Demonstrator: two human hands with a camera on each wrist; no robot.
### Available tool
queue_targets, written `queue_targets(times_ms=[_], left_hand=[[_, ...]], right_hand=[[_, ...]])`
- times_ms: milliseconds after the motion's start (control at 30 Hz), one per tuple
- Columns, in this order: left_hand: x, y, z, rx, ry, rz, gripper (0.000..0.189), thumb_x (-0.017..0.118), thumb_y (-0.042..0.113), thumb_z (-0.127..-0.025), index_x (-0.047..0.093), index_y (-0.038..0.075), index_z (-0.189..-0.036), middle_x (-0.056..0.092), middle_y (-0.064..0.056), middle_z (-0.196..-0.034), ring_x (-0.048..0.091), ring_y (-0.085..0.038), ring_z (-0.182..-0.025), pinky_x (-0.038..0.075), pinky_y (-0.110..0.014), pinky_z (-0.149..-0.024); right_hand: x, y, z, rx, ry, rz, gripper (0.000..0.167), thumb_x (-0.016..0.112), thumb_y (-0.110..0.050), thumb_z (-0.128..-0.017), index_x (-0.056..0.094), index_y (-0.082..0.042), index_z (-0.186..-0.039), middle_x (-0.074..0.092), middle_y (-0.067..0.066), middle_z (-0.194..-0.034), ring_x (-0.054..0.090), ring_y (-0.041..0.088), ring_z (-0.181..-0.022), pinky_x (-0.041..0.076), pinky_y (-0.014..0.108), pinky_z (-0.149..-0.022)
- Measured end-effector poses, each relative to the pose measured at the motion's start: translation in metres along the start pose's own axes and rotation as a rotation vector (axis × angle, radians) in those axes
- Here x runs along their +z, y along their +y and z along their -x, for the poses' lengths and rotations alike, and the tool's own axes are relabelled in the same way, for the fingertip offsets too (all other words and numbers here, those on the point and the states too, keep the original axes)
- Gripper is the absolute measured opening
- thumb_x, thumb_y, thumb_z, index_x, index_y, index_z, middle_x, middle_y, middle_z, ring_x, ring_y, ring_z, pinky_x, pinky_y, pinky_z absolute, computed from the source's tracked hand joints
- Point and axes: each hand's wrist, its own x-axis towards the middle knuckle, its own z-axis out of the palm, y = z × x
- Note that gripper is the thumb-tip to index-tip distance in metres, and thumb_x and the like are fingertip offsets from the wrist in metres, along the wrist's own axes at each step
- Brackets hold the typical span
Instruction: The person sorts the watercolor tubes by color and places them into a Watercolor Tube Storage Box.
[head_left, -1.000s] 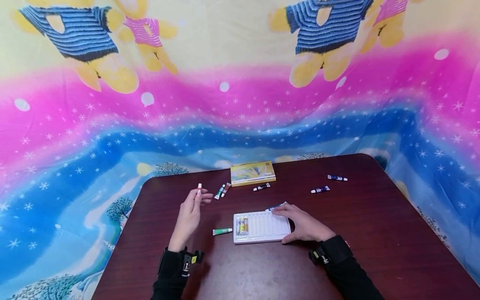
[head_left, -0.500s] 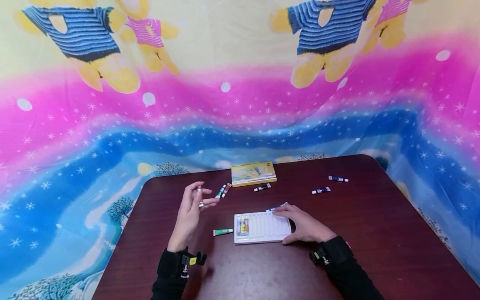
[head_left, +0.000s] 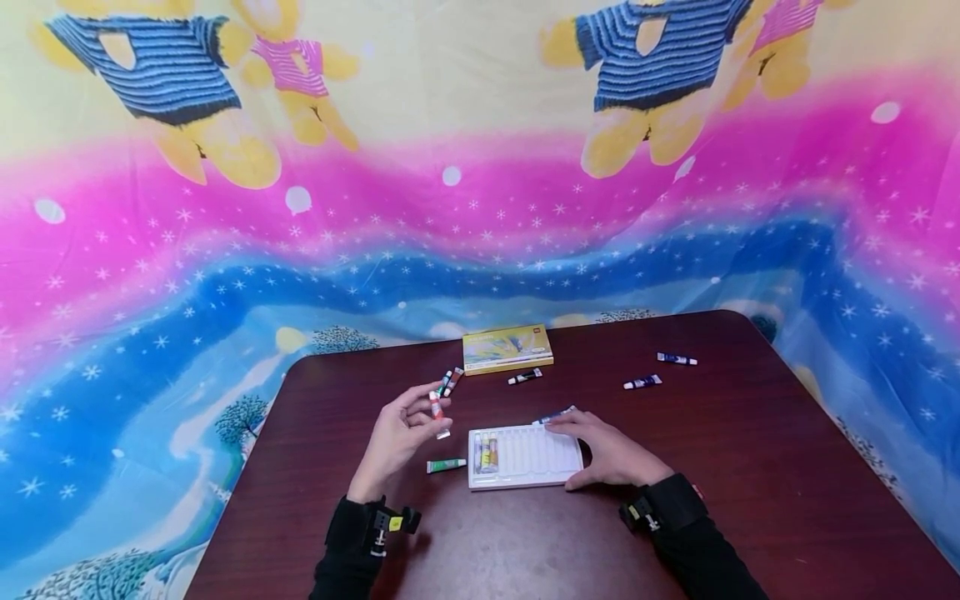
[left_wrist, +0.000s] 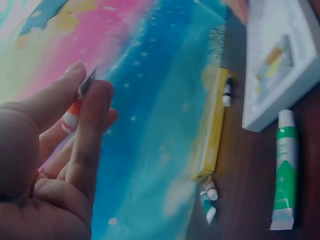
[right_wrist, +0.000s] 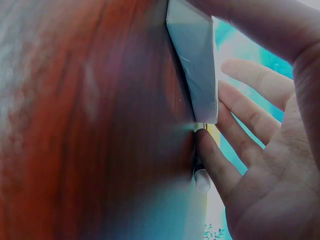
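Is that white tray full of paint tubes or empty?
Neither: the tray is partly filled. A few tubes lie together at its left end, and the slots to their right show bare white.

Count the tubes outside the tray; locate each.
8 visible: red, in the left hand; green, left of the tray; dark green and brown, near the box; black, in front of it; two dark blue, at right; blue, behind the tray. Another may hide by the right sleeve.
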Motion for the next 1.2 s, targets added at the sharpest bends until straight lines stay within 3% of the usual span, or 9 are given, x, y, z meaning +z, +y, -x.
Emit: queue_targets(times_ms=[133, 233, 400, 633, 833, 1000, 1200], left_hand=[[0.007, -0.002, -0.001, -0.032, 0.023, -0.066, 0.060, 0.085, 0.014, -0.086, 0.063, 0.020, -0.142, 0.075, -0.015, -0.121, 0.074, -0.015, -0.082, 0.063, -0.037, -0.078], [0.009, -0.003, 0.000, -0.067, 0.034, -0.082, 0.064, 0.088, 0.013, -0.083, 0.064, 0.021, -0.142, 0.075, -0.016, -0.121, 0.075, -0.017, -0.084, 0.063, -0.031, -0.076], [0.010, -0.001, 0.003, -0.104, -0.007, -0.109, 0.072, 0.089, 0.013, -0.081, 0.061, 0.022, -0.146, 0.071, -0.020, -0.128, 0.075, -0.020, -0.087, 0.061, -0.023, -0.075], [0.012, 0.000, 0.005, -0.106, -0.029, -0.137, 0.073, 0.088, 0.013, -0.082, 0.059, 0.022, -0.148, 0.067, -0.015, -0.137, 0.074, -0.017, -0.082, 0.057, -0.022, -0.070], [0.017, -0.001, 0.003, -0.085, 0.025, -0.198, 0.069, 0.089, 0.016, -0.081, 0.063, 0.023, -0.144, 0.059, -0.006, -0.140, 0.074, -0.013, -0.080, 0.057, -0.022, -0.069], [0.035, -0.005, 0.002, -0.058, 0.035, -0.246, 0.064, 0.088, 0.013, -0.083, 0.064, 0.022, -0.142, 0.068, -0.011, -0.133, 0.075, -0.014, -0.076, 0.056, -0.024, -0.063], [0.076, -0.014, -0.003, 0.005, 0.013, -0.390, 0.062, 0.091, 0.015, -0.078, 0.068, 0.007, -0.136, 0.074, -0.016, -0.122, 0.075, -0.011, -0.074, 0.058, -0.022, -0.063]], right_hand=[[0.000, 0.001, 0.000, -0.001, 0.003, 0.002, 0.086, 0.092, -0.035, -0.078, 0.053, -0.018, -0.153, 0.046, 0.008, -0.156, 0.043, 0.033, -0.143, 0.046, 0.054, -0.109], [0.000, 0.001, 0.000, -0.003, 0.006, 0.006, 0.086, 0.092, -0.035, -0.077, 0.054, -0.019, -0.152, 0.047, 0.008, -0.155, 0.043, 0.033, -0.142, 0.047, 0.054, -0.108], [0.000, 0.001, 0.000, -0.001, 0.006, 0.006, 0.086, 0.092, -0.036, -0.077, 0.054, -0.019, -0.152, 0.047, 0.008, -0.155, 0.043, 0.032, -0.142, 0.047, 0.055, -0.108], [0.000, 0.000, 0.000, 0.004, -0.001, 0.000, 0.086, 0.092, -0.034, -0.078, 0.053, -0.019, -0.153, 0.046, 0.008, -0.156, 0.043, 0.032, -0.142, 0.046, 0.054, -0.109], [0.000, 0.000, 0.000, 0.008, -0.003, -0.002, 0.086, 0.092, -0.034, -0.078, 0.053, -0.019, -0.153, 0.046, 0.008, -0.156, 0.044, 0.032, -0.142, 0.047, 0.053, -0.108], [0.000, 0.000, 0.000, 0.005, -0.003, 0.001, 0.086, 0.092, -0.035, -0.077, 0.054, -0.019, -0.152, 0.047, 0.008, -0.155, 0.044, 0.031, -0.140, 0.047, 0.053, -0.107], [-0.001, 0.000, 0.000, 0.006, -0.005, -0.003, 0.086, 0.092, -0.035, -0.078, 0.054, -0.019, -0.152, 0.047, 0.008, -0.155, 0.044, 0.032, -0.140, 0.047, 0.055, -0.108]])
